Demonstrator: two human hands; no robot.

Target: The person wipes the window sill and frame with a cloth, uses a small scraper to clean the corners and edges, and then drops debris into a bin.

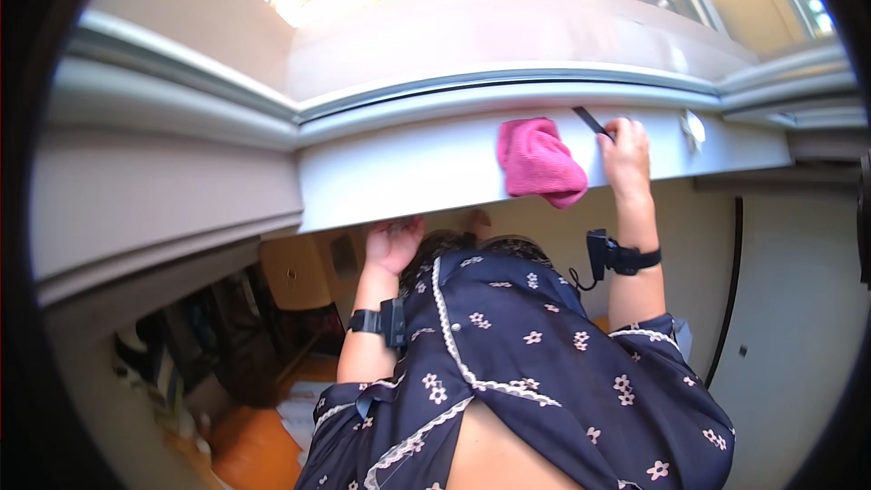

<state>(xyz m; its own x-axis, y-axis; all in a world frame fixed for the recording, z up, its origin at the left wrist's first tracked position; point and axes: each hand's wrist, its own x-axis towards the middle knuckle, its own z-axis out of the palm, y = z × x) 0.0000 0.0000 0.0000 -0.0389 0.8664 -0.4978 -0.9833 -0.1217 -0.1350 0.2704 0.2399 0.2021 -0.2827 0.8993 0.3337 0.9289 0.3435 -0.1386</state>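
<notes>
My right hand (626,159) is over the white window sill (390,172), its fingers closed round a narrow, flat black strip-shaped tool (592,120). One end of the tool sticks out to the upper left, towards the window frame; the rest is hidden in my grip. A crumpled pink cloth (542,161) lies on the sill left of that hand, partly hanging over the front edge. My left hand (395,243) is just below the sill's front edge with its fingers curled in. Whatever those fingers may hold cannot be made out.
A small white object (693,130) sits on the sill to the right of my right hand. The window frame (508,77) runs along the back. Below on the left are a wooden cabinet (295,274) and an orange surface (257,449) with papers. Black bands circle both my forearms.
</notes>
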